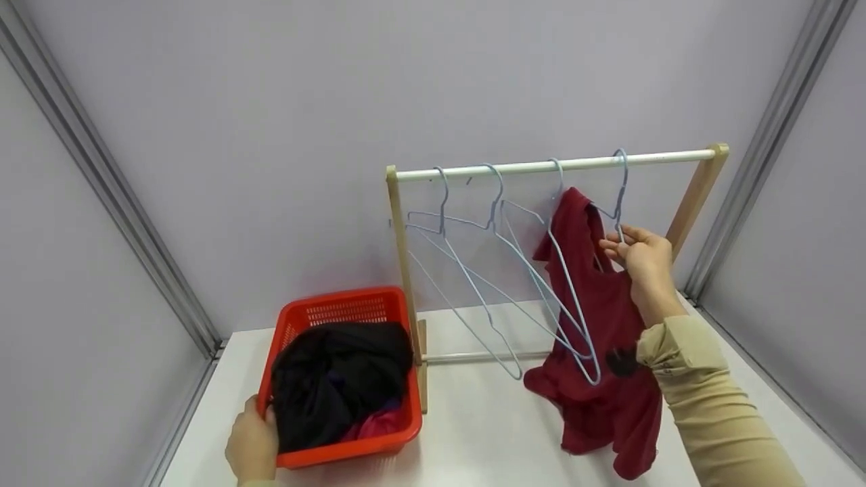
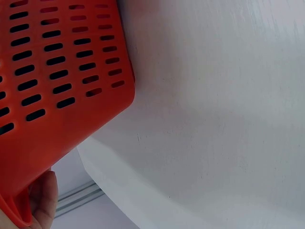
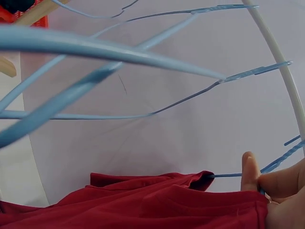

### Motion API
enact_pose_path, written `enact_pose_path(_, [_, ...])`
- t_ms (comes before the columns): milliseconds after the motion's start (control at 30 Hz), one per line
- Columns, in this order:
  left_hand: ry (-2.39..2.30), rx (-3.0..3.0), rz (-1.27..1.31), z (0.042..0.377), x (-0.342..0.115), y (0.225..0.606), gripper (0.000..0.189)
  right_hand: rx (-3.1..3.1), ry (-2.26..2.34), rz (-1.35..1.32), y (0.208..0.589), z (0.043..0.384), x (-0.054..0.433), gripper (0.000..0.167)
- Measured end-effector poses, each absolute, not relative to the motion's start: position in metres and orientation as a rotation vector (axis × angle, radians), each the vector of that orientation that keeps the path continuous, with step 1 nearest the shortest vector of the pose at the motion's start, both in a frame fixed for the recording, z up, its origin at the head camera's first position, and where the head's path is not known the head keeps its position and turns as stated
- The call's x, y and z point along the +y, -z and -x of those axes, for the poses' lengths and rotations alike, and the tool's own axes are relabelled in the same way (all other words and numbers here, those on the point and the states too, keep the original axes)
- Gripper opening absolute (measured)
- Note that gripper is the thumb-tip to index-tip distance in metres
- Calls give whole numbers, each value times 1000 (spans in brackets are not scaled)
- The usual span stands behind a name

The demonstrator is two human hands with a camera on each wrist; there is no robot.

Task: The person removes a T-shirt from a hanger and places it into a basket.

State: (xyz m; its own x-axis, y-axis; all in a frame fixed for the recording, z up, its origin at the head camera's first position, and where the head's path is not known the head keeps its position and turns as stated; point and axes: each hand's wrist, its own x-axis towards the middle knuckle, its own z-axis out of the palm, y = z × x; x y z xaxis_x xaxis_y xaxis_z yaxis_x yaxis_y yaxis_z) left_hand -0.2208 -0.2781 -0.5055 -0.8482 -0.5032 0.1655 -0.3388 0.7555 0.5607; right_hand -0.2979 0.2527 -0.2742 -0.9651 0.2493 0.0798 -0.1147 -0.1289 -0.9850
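A dark red garment (image 1: 595, 325) hangs on a light blue wire hanger (image 1: 620, 189) whose hook is over the rack's rail. My right hand (image 1: 643, 260) pinches that hanger just below its hook, beside the garment's neckline; in the right wrist view thumb and fingertips close on the wire. My left hand (image 1: 252, 439) grips the rim of a red plastic basket (image 1: 338, 452) at its near left corner. Black cloth (image 1: 338, 379) fills most of the basket, with a pinkish-red cloth (image 1: 379, 425) at its front. Part of the left hand is hidden behind the basket in the left wrist view.
The small rack has a white rail (image 1: 528, 168) and wooden posts (image 1: 697, 196). Several bare blue hangers (image 1: 473, 291) hang left of the garment, overlapping one another. Basket and rack stand on a white table (image 1: 487, 419) against grey walls.
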Motion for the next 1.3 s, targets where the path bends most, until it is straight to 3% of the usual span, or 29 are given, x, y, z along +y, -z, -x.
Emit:
enact_pose_path(500, [772,-2664,-670,221,-274,505,39,-1794,-1884,207,281,297,245,39])
enact_pose_path(867, [784,-2683,-682,221,-272,505,40,-1710,-1759,245,290,300,246,7])
enact_pose_path(1300, [771,-2665,-664,219,-275,507,39,-1748,-1646,274,301,302,245,21])
